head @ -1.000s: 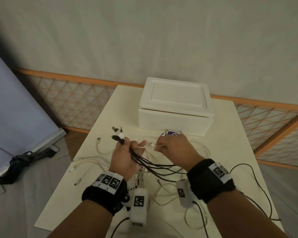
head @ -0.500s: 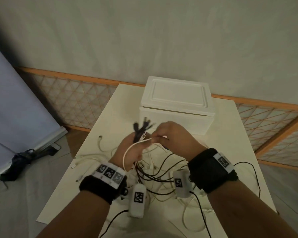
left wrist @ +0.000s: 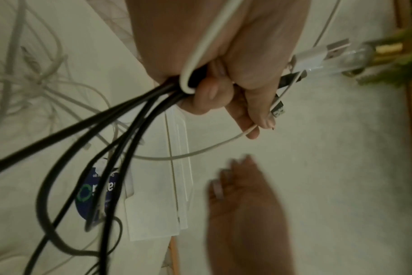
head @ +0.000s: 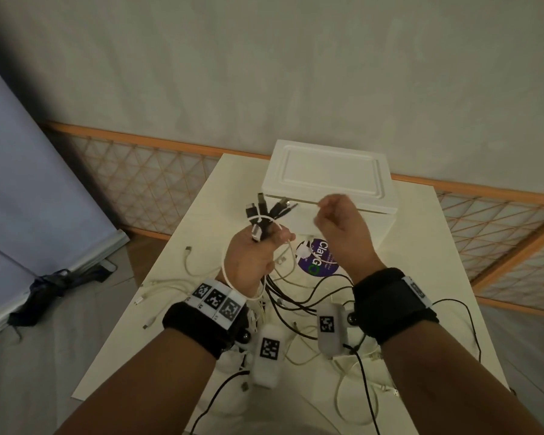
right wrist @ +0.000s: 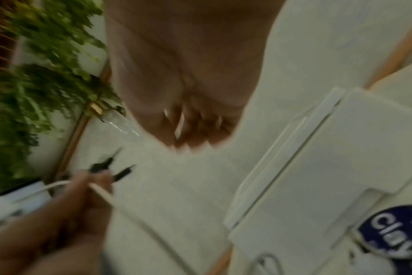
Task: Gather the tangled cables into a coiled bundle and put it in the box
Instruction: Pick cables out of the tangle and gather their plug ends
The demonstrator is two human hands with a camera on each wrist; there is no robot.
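Note:
My left hand is raised over the table and grips a bundle of black cables; their plugs stick up above the fist. A white cable is looped round the bundle and runs down past my left wrist. In the left wrist view the fingers curl round the black cables and the white cable. My right hand hovers to the right, in front of the white foam box, whose lid is on. Its fingers are curled, with no cable visible in them.
Loose white cables and black cables trail over the white table. A round purple sticker lies before the box. An orange-railed lattice fence runs behind. A black object lies on the floor at left.
My right hand wound the white cable round the black bundle, then drew away to the right toward the box. My left hand rose slightly, still gripping the bundle.

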